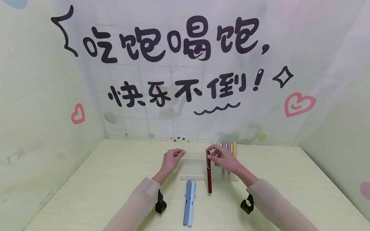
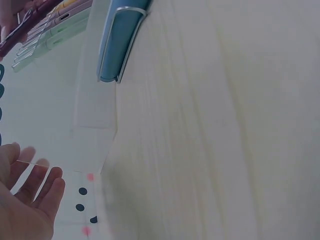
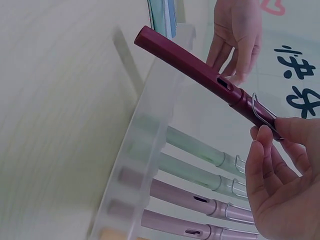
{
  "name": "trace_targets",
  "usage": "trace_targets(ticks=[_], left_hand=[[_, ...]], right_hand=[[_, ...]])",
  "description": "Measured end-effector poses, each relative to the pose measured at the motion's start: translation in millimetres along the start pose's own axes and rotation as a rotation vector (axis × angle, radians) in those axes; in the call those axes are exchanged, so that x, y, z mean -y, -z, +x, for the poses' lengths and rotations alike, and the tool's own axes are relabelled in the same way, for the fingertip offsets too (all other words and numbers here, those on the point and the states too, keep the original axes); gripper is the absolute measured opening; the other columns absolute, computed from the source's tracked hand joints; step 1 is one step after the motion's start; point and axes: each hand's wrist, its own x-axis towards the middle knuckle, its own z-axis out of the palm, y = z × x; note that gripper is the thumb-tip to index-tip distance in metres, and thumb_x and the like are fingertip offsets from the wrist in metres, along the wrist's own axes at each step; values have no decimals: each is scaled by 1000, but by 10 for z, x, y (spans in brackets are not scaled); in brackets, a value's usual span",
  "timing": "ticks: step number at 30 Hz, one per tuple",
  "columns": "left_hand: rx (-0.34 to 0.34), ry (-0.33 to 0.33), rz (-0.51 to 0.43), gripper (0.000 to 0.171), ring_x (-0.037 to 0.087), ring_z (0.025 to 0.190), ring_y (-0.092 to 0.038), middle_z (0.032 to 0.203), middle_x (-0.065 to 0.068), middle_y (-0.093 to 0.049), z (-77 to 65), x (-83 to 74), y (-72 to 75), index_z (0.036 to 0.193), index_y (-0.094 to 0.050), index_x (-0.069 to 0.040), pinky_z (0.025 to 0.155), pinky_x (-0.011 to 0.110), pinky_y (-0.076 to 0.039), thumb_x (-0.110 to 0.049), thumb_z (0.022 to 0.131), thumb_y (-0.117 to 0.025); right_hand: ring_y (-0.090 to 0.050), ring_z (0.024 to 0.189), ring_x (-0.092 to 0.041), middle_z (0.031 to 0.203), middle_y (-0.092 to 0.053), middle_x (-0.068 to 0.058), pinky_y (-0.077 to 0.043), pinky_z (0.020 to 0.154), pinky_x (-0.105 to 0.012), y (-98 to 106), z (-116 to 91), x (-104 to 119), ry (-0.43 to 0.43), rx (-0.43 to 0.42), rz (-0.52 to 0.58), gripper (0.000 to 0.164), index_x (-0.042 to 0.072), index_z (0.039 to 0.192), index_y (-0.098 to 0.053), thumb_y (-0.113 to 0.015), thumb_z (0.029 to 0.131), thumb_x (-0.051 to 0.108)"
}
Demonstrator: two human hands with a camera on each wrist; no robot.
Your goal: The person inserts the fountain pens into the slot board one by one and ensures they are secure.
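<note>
A frosted clear pen holder [image 1: 193, 165] stands mid-table. My left hand [image 1: 180, 152] pinches its top left edge between thumb and fingers; in the left wrist view, the left hand [image 2: 35, 167] shows the thin clear edge between them. My right hand [image 1: 210, 154] pinches the clip end of a dark red pen [image 1: 209, 175], which slants down across the holder's right part. In the right wrist view, the right hand [image 3: 267, 132] holds the red pen [image 3: 195, 70] above the holder [image 3: 145, 150]. Several pastel pens [image 1: 224, 147] lean in the holder further right.
Two light blue pens [image 1: 189, 202] lie side by side on the pale wooden table [image 1: 101, 179], near its front edge. A printed backdrop [image 1: 173, 80] walls the table at the back and both sides. Black wrist camera mounts [image 1: 160, 202] sit on both forearms.
</note>
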Motion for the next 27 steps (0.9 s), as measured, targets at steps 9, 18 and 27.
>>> trace_targets(ticks=[9,18,27], left_hand=[[0,25,26,25,24,87,-62,96,12,-67,5,-2,-5,101,-68,0,72,34,-51,-20,90,-59],[1,22,24,25,24,87,-62,97,12,-67,14,7,0,102,-67,0,72,34,-51,-20,90,-58],[5,7,22,25,25,88,-62,97,12,-66,-4,-2,1,102,-67,0,73,34,-51,-20,91,-58]], right_hand=[[-54,55,-21,81,-63,-9,-48,51,-37,97,73,27,72,-51,-33,23,3,112,-58,-58,89,8],[-58,60,-25,82,-63,-8,-51,57,-43,144,113,134,50,-97,-53,22,7,111,-58,-58,89,8],[-59,65,-32,87,-64,-10,-51,57,-44,156,144,114,55,-177,-60,25,8,114,-58,-58,90,11]])
